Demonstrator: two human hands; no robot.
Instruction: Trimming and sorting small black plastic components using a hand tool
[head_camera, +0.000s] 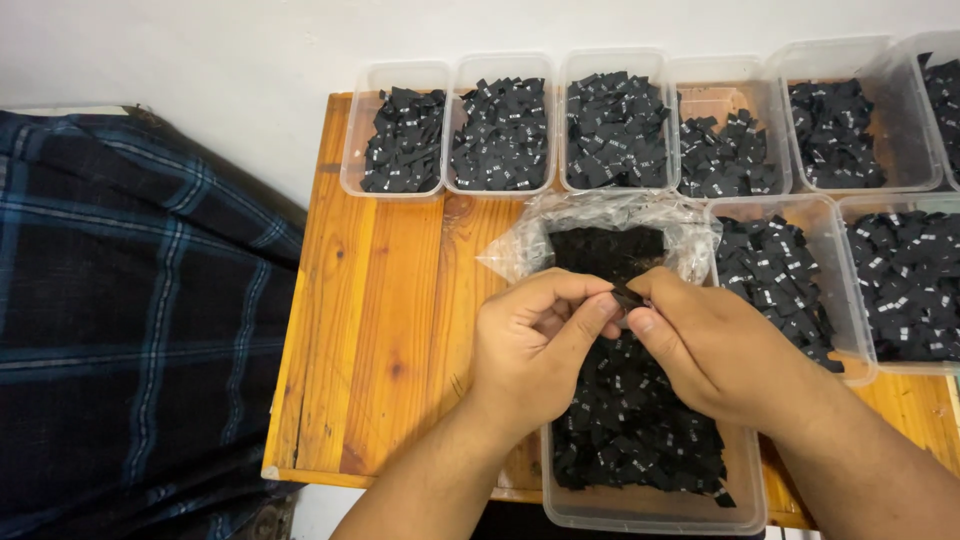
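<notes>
Your left hand (535, 345) and right hand (715, 345) meet above the near clear plastic tub (650, 505), fingertips pinched together on one small black fabric label (627, 297) held between them; both hands are closed narrowly on it, thumbs and forefingers touching the piece from either side. The tub beneath your hands is heaped with more black labels carrying small white marks. Just beyond your fingers lies an open clear plastic bag (600, 225), crumpled, with a dark mass of labels inside it. Along the far edge of the wooden table (385, 330) runs a row of clear plastic containers (500, 125), each partly filled with the same black labels, and two more such containers (845, 290) sit to the right, close beside your right hand. To the left of the table, a dark blue plaid cloth (130, 300) covers the area, well apart from your hands. A pale wall shows behind the far row.
</notes>
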